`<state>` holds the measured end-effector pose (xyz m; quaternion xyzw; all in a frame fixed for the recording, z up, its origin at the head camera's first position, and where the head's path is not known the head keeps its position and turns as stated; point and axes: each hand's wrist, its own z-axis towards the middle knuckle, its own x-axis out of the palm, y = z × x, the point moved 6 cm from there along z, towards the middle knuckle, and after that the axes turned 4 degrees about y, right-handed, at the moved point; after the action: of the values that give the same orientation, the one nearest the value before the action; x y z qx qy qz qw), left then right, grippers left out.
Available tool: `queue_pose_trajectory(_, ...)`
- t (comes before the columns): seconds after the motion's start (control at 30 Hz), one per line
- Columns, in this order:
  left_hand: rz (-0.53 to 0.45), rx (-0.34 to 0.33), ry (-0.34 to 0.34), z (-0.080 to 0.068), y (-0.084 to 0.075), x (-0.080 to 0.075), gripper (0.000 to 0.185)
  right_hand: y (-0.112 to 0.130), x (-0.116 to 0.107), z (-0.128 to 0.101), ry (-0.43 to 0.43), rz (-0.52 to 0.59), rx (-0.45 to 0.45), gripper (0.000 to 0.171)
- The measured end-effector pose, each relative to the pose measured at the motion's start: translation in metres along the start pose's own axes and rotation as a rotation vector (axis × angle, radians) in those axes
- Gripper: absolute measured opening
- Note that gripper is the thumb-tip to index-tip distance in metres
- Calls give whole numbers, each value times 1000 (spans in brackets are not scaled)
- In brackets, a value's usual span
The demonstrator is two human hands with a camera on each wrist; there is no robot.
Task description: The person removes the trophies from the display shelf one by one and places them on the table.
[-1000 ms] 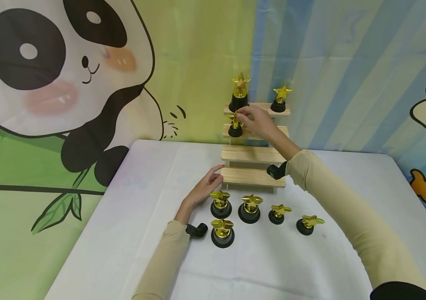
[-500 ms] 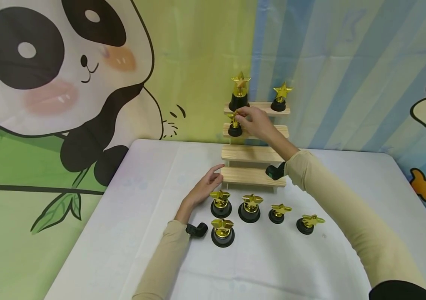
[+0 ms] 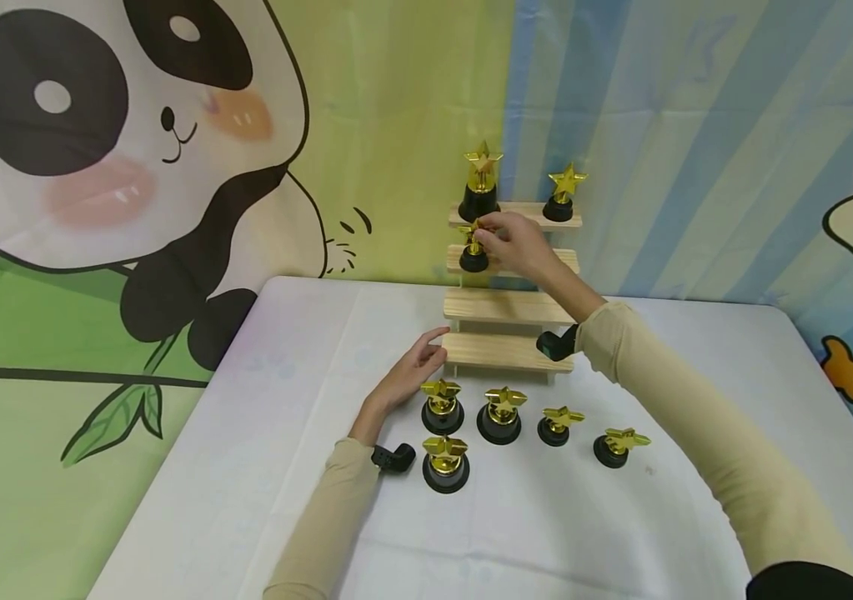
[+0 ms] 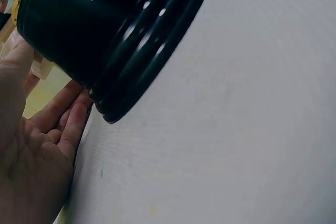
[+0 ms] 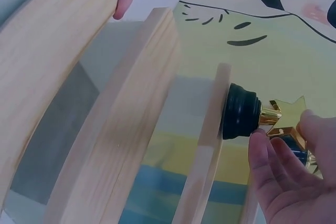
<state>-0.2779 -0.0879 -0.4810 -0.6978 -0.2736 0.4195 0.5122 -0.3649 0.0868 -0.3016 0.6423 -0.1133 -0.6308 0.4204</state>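
right grip (image 3: 518,244) pinches a star trophy (image 3: 474,259), arm (image 3: 689,408) stretched forward; left grip (image 3: 408,375) loosely spread.

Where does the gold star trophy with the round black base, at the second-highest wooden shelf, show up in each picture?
Head: gold star trophy, just above and right of centre.
Left wrist: not recognisable; the large black base close up is another trophy's.
Right wrist: gold star trophy at right, turned sideways.
Shared landmark: white tabletop, in every view.
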Motion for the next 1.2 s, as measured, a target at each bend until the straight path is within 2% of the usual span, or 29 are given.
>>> queue_pose_trajectory(0.2, 8, 19, -50, 15, 26, 1, 50, -1, -3, -6, 21, 43, 5, 38)
queue_pose_trajectory(0.43, 14, 21, -50, 16, 26, 3, 49, -2, -6, -18, 63, 114, 10, 40)
queue_pose_trajectory(0.73, 24, 36, -47, 15, 24, 3, 49, 15, -19, -44, 65, 175, -26, 36)
queue_pose_trajectory(0.97, 37, 48, -52, 15, 24, -1, 49, 27, -21, -68, 104, 126, -62, 37)
queue_pose_trajectory(1.2, 23, 46, -50, 14, 26, -3, 50, 35, -15, -88, 127, 122, -41, 35)
